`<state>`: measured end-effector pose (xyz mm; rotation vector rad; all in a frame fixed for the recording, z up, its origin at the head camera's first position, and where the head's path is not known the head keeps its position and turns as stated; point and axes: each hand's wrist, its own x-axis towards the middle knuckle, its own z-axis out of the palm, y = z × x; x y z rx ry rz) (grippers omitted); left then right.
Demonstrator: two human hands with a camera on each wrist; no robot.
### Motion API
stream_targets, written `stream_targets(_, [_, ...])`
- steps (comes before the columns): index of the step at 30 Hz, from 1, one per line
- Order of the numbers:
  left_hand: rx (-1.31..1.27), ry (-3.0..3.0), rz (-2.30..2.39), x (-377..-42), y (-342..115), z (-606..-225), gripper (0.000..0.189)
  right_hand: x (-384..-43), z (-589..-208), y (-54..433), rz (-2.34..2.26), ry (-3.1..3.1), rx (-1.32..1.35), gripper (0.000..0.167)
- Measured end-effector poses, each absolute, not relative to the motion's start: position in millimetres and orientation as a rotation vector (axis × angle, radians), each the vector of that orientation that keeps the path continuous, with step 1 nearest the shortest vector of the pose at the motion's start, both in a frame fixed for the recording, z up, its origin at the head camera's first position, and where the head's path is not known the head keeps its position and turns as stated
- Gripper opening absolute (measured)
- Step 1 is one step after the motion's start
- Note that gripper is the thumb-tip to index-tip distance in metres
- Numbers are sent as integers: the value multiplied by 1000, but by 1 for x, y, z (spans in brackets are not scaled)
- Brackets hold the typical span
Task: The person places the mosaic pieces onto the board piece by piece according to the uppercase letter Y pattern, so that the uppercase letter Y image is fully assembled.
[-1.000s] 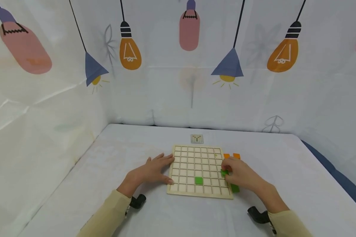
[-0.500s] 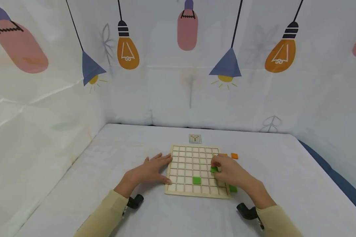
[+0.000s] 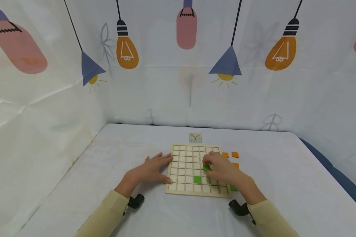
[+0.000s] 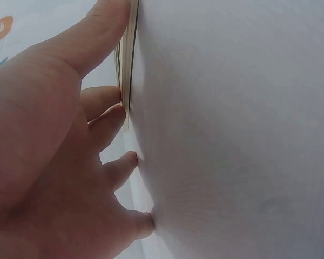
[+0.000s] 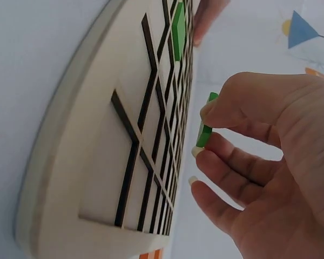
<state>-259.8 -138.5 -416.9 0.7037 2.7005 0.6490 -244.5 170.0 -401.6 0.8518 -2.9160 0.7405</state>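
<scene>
A wooden grid board (image 3: 198,193) lies on the white table. One green square tile (image 3: 197,179) sits in a cell near its front edge. Over the right half of the board, my right hand (image 3: 225,169) pinches a second green tile (image 5: 207,121) between thumb and fingers; in the right wrist view this tile stands on edge above the grid. My left hand (image 3: 151,171) spreads along the board's left side, thumb and fingertips at the rim. The left wrist view shows that thumb (image 4: 100,32) against the board's edge and the outer fingers touching the tabletop.
Beside the board's right edge lie several orange tiles (image 3: 235,154), with a green tile (image 3: 233,187) nearer the front, partly hidden by my right hand. A small patterned card (image 3: 195,137) lies behind the board. Printed cloth (image 3: 166,92) hangs behind the table.
My right hand has carried the pinched green tile leftward from the board's right edge to over its cells. More orange tiles are uncovered on the right. The left hand stays in place.
</scene>
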Motion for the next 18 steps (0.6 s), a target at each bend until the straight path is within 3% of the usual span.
stream_targets(18, [684,2709,631,-261,-137,-416,96,-249,-415,153,701,-2904,965,21])
